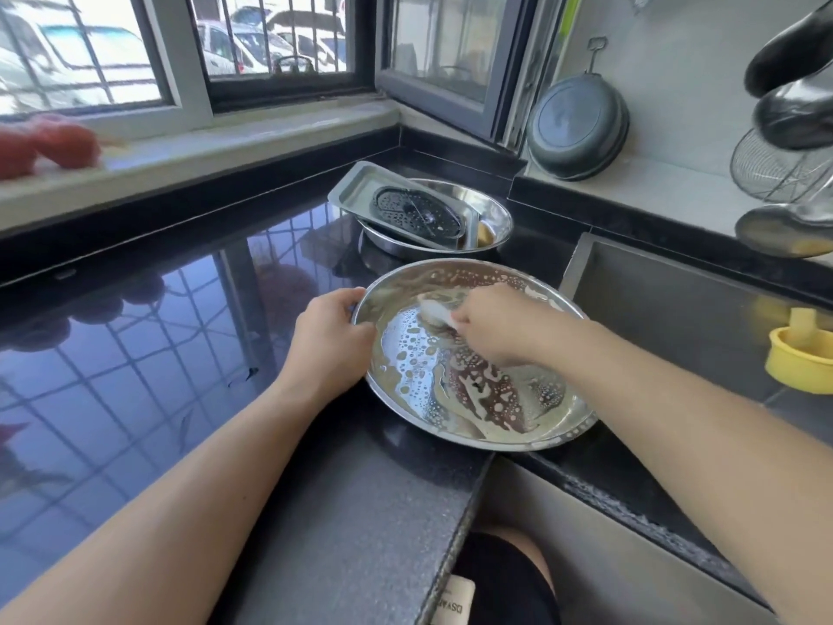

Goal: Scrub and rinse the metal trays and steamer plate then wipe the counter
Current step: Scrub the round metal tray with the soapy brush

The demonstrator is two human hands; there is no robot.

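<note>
A round metal tray (554,421) covered in soapy foam lies on the black counter (135,354) beside the sink. My left hand (329,340) grips its left rim. My right hand (500,327) holds a pale scrubber (435,311) pressed against the tray's inside. Behind it sits a second round metal tray (493,218). A rectangular metal tray (356,191) leans in that second tray, and a dark perforated steamer plate (417,212) rests on the rectangular one.
The sink (667,309) lies to the right, with a yellow container (798,358) on its edge. A dark pan (577,128) leans against the wall, and a wire strainer (775,166) hangs at the far right. Red objects (45,146) rest on the window sill.
</note>
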